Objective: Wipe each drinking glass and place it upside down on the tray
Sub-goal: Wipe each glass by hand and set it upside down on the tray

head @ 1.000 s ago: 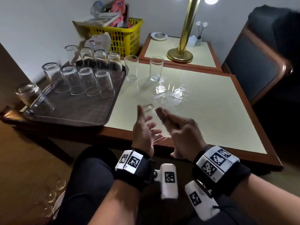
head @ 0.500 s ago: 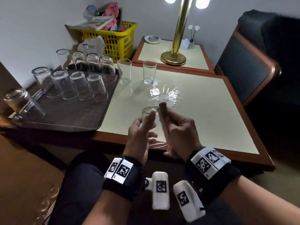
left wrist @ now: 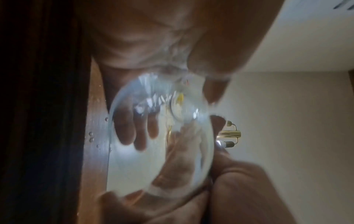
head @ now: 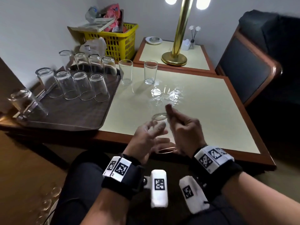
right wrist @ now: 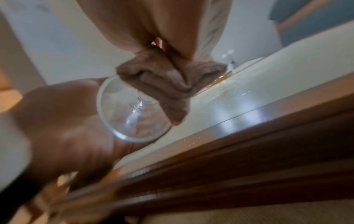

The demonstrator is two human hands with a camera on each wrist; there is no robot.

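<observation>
Cradling the glass [head: 159, 125] (base up), left hand [head: 144, 140] curls round it; right hand [head: 185, 129] pinches cloth [right wrist: 168, 81]

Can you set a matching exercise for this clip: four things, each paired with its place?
Things:
1. cloth
2. held glass
3. lamp
4. basket

Places:
A. small side table
B. left hand
C. behind the tray
D. right hand

Pairs: 1-D, 2-B, 3-A, 4-C
</observation>
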